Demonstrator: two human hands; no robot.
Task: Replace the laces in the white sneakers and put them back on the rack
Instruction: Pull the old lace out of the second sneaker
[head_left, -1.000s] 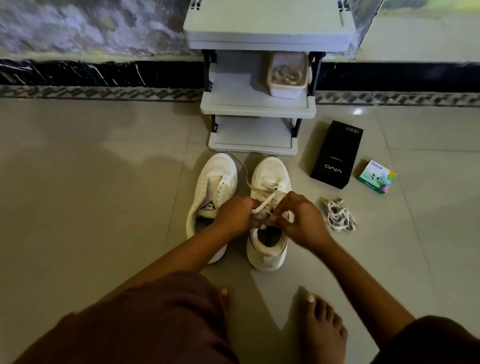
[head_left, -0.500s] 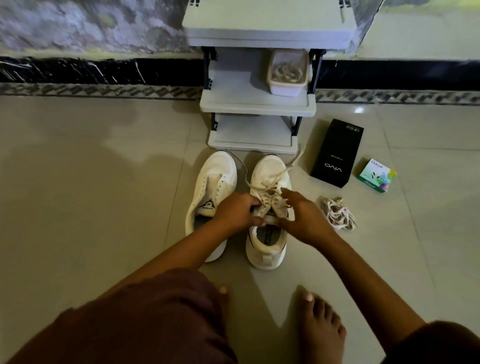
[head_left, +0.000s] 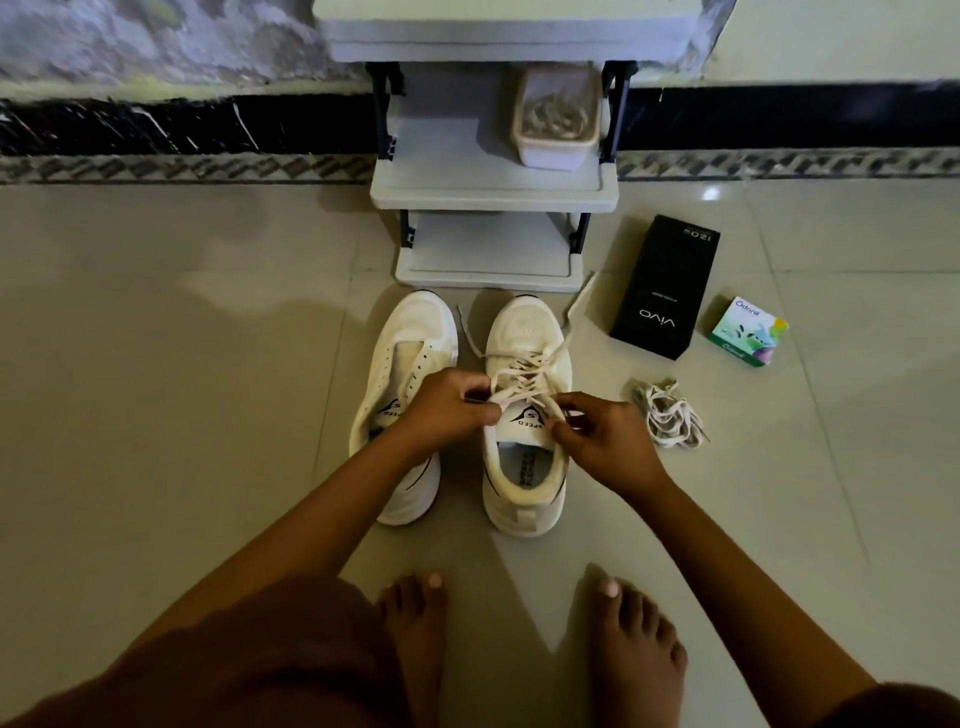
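Note:
Two white sneakers stand side by side on the floor before the grey shoe rack (head_left: 493, 192). The left sneaker (head_left: 402, 364) has bare eyelets and no lace. The right sneaker (head_left: 524, 467) carries a cream lace (head_left: 524, 364) crossed through its eyelets, with loose ends trailing past the toe on both sides. My left hand (head_left: 447, 410) pinches the lace at the shoe's left top eyelets. My right hand (head_left: 597, 436) pinches the lace at the right top eyelets, beside the tongue.
A loose heap of laces (head_left: 670, 415) lies on the tiles right of the shoes. A black phone box (head_left: 665, 291) and a small green carton (head_left: 748, 332) sit further right. A clear tub (head_left: 556, 124) with laces stands on the rack's middle shelf. My bare feet (head_left: 634, 649) are near.
Both hands have drawn apart and back toward the tongue, pulling the lace tighter across the right sneaker. The lace's free ends now trail forward past the toe.

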